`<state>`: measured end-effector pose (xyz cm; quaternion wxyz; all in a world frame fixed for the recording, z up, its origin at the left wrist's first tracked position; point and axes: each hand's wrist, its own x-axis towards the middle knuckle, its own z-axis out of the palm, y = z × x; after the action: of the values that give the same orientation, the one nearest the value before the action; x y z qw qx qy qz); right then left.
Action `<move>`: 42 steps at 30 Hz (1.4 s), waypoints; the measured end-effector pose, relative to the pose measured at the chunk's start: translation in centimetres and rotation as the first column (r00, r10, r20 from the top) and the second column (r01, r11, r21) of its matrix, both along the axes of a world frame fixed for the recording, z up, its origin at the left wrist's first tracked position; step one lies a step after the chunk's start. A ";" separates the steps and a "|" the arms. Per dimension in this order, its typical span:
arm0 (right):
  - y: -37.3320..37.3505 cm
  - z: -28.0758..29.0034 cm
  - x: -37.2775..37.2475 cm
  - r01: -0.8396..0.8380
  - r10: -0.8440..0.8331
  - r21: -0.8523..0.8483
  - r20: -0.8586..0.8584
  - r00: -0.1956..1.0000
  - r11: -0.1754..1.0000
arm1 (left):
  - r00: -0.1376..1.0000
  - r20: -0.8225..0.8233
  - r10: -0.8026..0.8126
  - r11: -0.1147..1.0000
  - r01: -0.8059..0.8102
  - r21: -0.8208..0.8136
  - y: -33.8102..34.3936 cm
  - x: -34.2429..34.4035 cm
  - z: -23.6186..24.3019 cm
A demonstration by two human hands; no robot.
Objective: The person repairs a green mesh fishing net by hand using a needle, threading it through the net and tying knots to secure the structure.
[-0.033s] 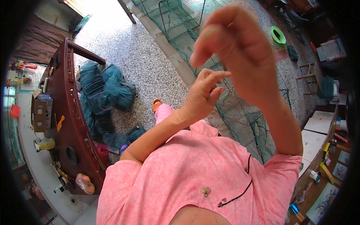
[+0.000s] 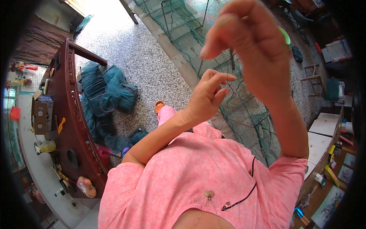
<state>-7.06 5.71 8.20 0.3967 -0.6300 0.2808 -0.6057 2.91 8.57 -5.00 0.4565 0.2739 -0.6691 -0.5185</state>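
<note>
Floor (image 2: 139, 57) between table edge (image 2: 79, 114) and green netting (image 2: 246, 110)

The speckled terrazzo floor (image 2: 152, 57) bears bundled teal netting (image 2: 116, 93) left of the left hand (image 2: 207, 94) and green mesh (image 2: 253, 119) beneath the right hand (image 2: 256, 45).

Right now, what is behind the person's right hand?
Green netting shows left of the right hand, and a bright green rim peeks out on its right. Directly behind the hand, everything is covered.
</note>
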 end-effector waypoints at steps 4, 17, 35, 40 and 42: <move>0.5 3.5 -1.3 0.150 -0.147 -0.052 0.068 0.987 0.987 | 0.991 -0.048 -0.127 0.980 0.133 0.151 -1.5 0.5 -0.9; -0.4 4.2 -7.3 0.129 -0.122 -0.089 0.081 0.989 0.988 | 0.930 -0.363 -0.048 0.876 0.214 0.432 -3.1 1.6 -0.8; -1.4 -4.6 -7.4 0.004 -0.301 -0.309 -0.924 0.236 0.951 | 0.837 -0.534 0.121 0.710 0.303 0.635 -4.3 1.9 -1.5; -2.0 -5.8 -7.5 -0.011 -0.275 -0.287 -0.928 0.252 0.958 | 0.847 -0.523 0.097 0.714 0.307 0.630 -4.5 1.8 -1.9; -2.1 -6.2 -7.4 0.000 -0.237 -0.249 -0.923 0.304 0.969 | 0.850 -0.519 0.097 0.702 0.311 0.640 -4.6 1.8 -2.0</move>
<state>-14.49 3.62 2.00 0.0448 -0.8786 0.4424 -0.1744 4.73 3.97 -7.01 0.4462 0.2364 -0.2878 -0.8137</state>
